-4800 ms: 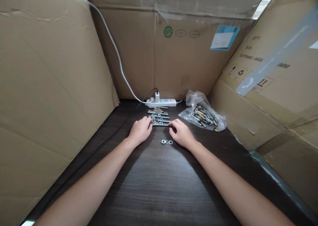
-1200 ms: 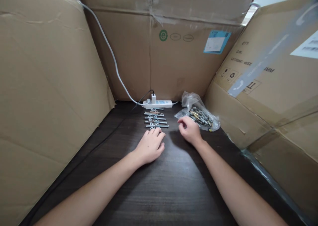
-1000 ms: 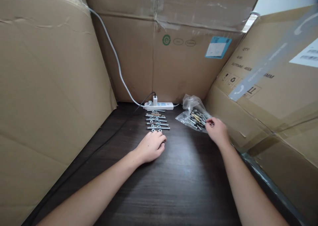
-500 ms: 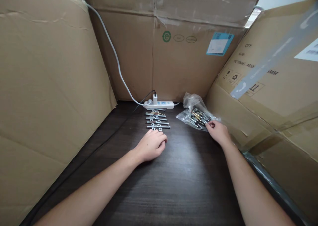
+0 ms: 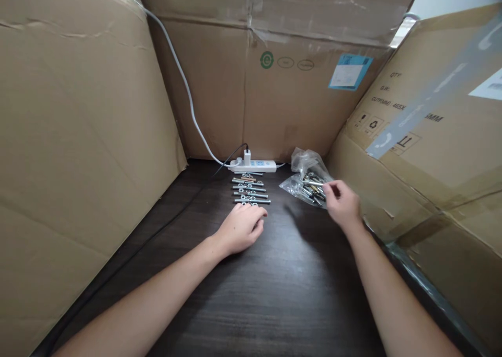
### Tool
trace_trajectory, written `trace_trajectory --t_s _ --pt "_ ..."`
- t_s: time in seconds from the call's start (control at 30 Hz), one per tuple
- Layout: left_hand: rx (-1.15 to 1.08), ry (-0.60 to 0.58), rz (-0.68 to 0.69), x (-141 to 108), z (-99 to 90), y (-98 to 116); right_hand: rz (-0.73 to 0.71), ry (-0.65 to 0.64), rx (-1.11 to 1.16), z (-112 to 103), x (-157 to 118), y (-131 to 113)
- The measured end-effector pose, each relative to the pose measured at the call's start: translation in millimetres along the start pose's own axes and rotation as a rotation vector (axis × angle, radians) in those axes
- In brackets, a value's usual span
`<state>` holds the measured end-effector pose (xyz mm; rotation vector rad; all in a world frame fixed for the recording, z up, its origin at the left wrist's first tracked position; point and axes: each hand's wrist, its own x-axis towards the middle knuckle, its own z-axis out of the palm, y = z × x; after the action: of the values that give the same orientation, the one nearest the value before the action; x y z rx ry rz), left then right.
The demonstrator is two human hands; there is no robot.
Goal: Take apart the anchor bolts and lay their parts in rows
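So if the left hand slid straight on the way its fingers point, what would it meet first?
The left hand would probably first meet the metal rings just ahead; whether it already touches them is unclear.

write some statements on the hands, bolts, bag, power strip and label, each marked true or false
1. The right hand holds a silver bolt at the plastic bag. True.
2. The left hand is inside the plastic bag. False: it is at the near end of the laid-out bolts.
3. The power strip lies beyond the laid-out bolts, seen from the person. True.
4. The white plug lies loose on the table. False: it stands upright in the power strip.
5. The blue label is on the left box. False: it is on the back box.
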<state>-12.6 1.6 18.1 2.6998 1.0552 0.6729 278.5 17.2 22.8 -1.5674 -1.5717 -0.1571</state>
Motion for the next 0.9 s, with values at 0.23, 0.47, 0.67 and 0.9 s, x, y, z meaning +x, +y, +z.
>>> trace_trajectory --t_s 0.23,0.47,0.67,0.9 --pt "0.014 0.112 -0.181 1.7 5.0 -9.8 -0.342 -0.375 0.216 36.5 -33.0 -72.0" --pt "-0.107 0.055 -0.132 1.9 10.8 -16.8 -0.321 -0.404 0.281 42.2 -43.2 -79.8" --pt "-0.146 0.067 -0.109 1.7 14.1 -19.0 -0.171 -0.440 0.331 37.7 -48.5 -91.2" --pt "-0.045 0.007 -0.064 0.8 9.5 -14.7 -0.158 -0.574 0.208 33.2 -50.3 -92.6"
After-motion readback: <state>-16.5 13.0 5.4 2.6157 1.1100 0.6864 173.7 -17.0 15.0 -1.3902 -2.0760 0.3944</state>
